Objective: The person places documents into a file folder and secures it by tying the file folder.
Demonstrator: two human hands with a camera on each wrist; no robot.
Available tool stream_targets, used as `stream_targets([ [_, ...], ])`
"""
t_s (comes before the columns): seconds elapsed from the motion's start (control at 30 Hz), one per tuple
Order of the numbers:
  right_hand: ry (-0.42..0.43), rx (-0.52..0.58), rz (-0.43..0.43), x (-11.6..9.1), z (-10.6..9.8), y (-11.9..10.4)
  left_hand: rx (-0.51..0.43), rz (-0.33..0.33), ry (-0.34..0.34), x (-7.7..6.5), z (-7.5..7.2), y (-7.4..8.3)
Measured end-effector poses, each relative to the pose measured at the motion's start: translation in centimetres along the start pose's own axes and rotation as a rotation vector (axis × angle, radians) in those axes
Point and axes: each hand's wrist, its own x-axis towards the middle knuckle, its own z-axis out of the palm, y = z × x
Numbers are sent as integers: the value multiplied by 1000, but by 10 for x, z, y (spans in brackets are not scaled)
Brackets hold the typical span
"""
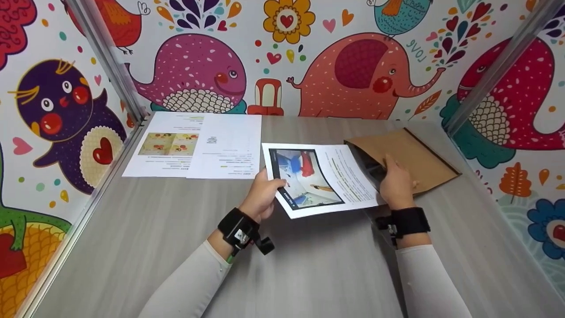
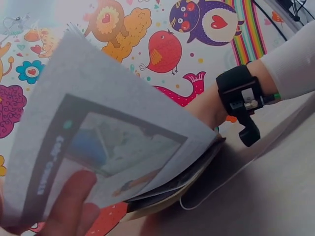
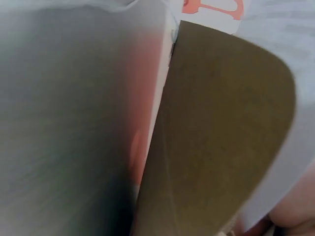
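Observation:
My left hand [image 1: 260, 194] pinches the near left edge of a printed sheet [image 1: 353, 176], thumb on top. The sheet carries a large dark-framed colour picture and lines of text with yellow highlights; it is tilted above the table. In the left wrist view, the thumb [image 2: 74, 199] lies over the picture. My right hand [image 1: 397, 183] grips a brown paper envelope [image 1: 426, 161] near its opening, where dark contents show. The sheet's right end meets the envelope's mouth beside that hand. In the right wrist view, a brown flap [image 3: 221, 123] fills the middle.
Two overlapping printed sheets [image 1: 229, 150] lie flat at the table's back left, one with a food-like picture. A thin white string [image 2: 192, 204] hangs by the envelope. Cartoon-printed walls [image 1: 278, 66] and metal posts [image 1: 106, 62] enclose the grey table [image 1: 176, 238].

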Motion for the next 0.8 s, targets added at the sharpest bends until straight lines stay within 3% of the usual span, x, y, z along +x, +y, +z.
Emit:
stream_targets([
  [0.2, -37, -27, -18, -5, -3, -14, 4, -18, 25, 2, 2, -3],
  [0.57, -40, 7, -78, -13, -5, -22, -11, 17, 50, 3, 7, -5],
  [0.8, -39, 18, -154, -16, -4, -28, -3, 39, 13, 8, 27, -16],
])
